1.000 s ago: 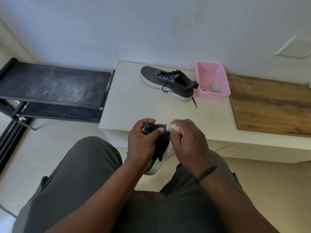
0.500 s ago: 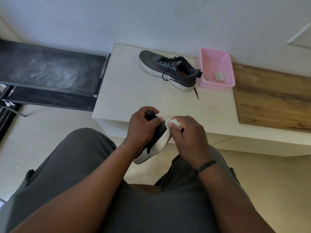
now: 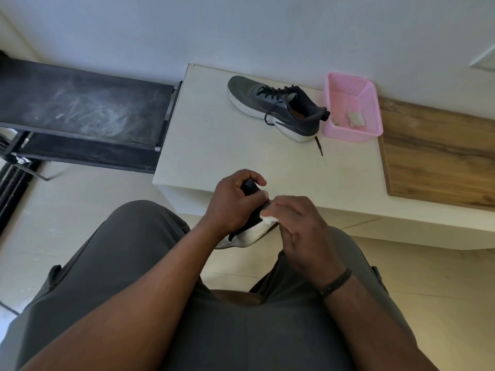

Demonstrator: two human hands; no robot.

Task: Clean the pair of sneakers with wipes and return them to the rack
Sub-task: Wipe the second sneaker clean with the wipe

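A seated person holds one sneaker (image 3: 249, 231) over their lap, just in front of a pale surface (image 3: 241, 156). The left hand (image 3: 230, 202) curls around the dark heel collar, gripping it. The right hand (image 3: 302, 226) pinches a white wipe (image 3: 270, 219) against the white sole edge. The second sneaker (image 3: 276, 108) rests on the surface at 12 o'clock, touching a pink basket (image 3: 369, 103) at 1 o'clock that holds used wipes. A dusty black rack (image 3: 80, 108) stands at 10 o'clock. The shoe looks light, with a soft upper and firmer sole; the heel or the midsole probably gives the steadiest hold. The damp wipe is limp and may slip.
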